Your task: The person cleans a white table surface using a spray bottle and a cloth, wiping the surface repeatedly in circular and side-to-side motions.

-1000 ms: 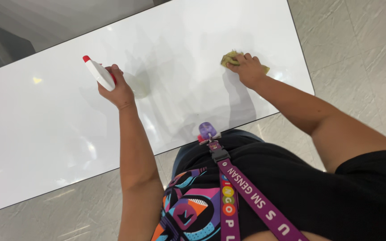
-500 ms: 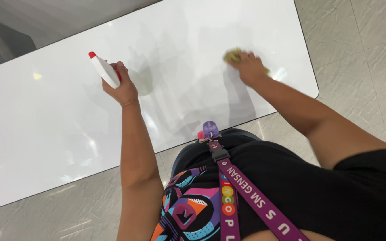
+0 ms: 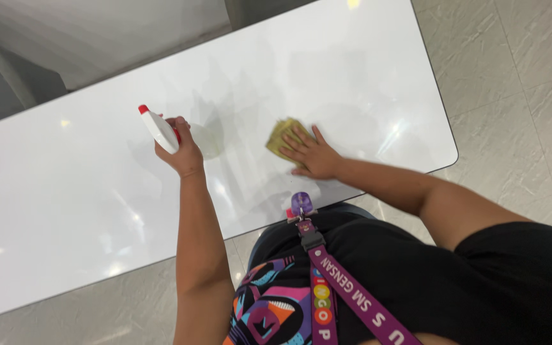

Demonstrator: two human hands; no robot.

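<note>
Right hand (image 3: 313, 155), fingers spread, presses a yellow cloth (image 3: 282, 135) flat on the white tabletop (image 3: 365, 70) near its middle, left hand (image 3: 180, 150) gripping a raised spray bottle (image 3: 159, 128); wiping appears mid-course, left stretch apparently remaining.

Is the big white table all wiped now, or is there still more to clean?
Not finished, it seems. The right hand presses a yellow-green cloth flat on the white table, about mid-length. The left hand holds a white spray bottle with a red tip over the tabletop. The top looks glossy everywhere, so which parts are already wiped cannot be told. The long stretch on the left has no cloth on it.
</note>
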